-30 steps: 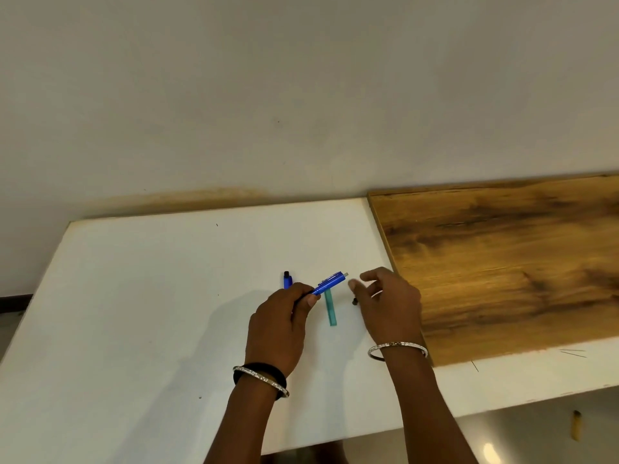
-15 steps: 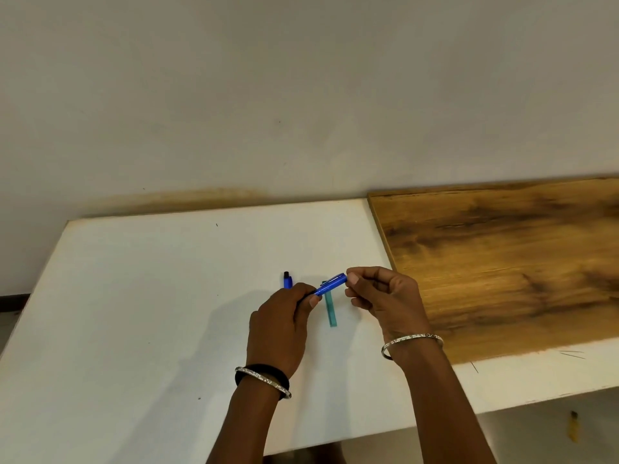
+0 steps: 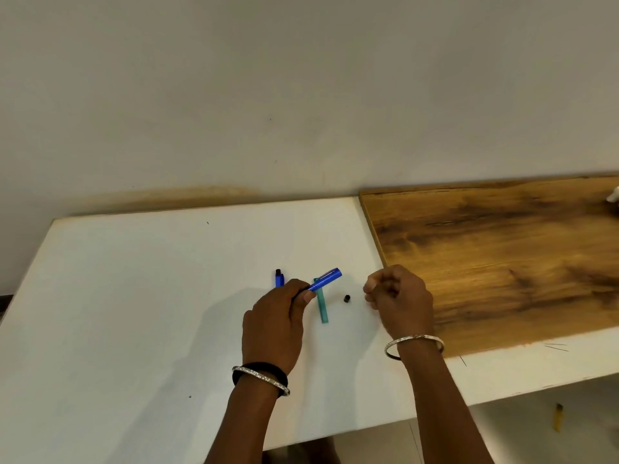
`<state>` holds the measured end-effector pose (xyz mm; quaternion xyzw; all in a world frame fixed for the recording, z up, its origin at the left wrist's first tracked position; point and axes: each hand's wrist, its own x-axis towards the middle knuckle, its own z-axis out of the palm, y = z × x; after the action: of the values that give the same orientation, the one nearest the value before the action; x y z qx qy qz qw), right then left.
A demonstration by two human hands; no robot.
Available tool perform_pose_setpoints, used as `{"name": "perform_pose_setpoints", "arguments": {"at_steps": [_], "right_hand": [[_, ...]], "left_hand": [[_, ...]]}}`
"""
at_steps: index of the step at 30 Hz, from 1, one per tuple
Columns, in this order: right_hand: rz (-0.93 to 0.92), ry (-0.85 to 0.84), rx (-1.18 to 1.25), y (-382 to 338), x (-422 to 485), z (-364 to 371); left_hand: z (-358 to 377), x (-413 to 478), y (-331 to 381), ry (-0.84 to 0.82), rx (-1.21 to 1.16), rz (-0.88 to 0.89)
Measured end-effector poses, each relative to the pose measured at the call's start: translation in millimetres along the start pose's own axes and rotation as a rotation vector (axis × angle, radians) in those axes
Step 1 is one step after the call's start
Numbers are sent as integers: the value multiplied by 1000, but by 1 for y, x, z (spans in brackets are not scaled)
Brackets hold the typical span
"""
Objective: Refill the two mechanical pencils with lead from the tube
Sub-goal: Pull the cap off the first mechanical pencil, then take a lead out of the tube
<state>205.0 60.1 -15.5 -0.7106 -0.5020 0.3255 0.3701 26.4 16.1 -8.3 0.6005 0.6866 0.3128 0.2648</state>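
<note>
I'm seeing a bright blue mechanical pencil (image 3: 324,279), a translucent teal lead tube (image 3: 322,306), a small black cap (image 3: 347,299), a white table (image 3: 134,296), and far right, a streaky brown woodgrain board (image 3: 502,262).

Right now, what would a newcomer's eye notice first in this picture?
First, the bright blue mechanical pencil held in the left hand above the white table. Next, the teal lead tube lying under it, and the small black cap beside the closed right hand.

Bare white table (image 3: 140,296) lies open leftward; a black cap (image 3: 347,299) and teal tube (image 3: 322,306) sit between the hands.
</note>
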Motion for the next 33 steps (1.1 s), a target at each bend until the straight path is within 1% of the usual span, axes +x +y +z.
{"name": "perform_pose_setpoints", "arguments": {"at_steps": [1,2,4,7,10,15,17,20,21,23,25,27,29,33], "right_hand": [[-64,-8,-162,2,-1,3],[-98,-34,-258,3,-2,6],[-110,-79,-353,3,-3,13],[-92,-94,-410,1,-2,17],[-66,-101,-401,-1,-1,16],[-47,-90,-320,-4,-1,11],[-70,-35,-273,-7,-1,9],[-155,140,-182,-17,-4,9],[-196,165,-151,-21,-7,12],[-257,117,-139,-28,-13,21],[-260,1,-241,-30,-20,34],[-226,-83,-412,-28,-25,46],[-177,-114,-533,-26,-28,54],[-65,-150,-594,-26,-34,63]], "left_hand": [[0,1,0,1,1,1],[0,1,0,-1,2,4],[1,2,-1,-1,-5,3],[0,5,-4,7,-10,-10],[-1,6,-6,20,-13,-20],[-2,6,-8,39,-22,-37],[-2,5,-9,52,-44,-41],[-1,5,-10,70,-101,-52],[-1,5,-10,76,-126,-58],[-1,6,-9,86,-169,-76],[0,7,-8,87,-194,-94],[0,8,-8,77,-212,-111],[0,9,-10,62,-214,-127],[1,9,-12,37,-203,-143]]}}
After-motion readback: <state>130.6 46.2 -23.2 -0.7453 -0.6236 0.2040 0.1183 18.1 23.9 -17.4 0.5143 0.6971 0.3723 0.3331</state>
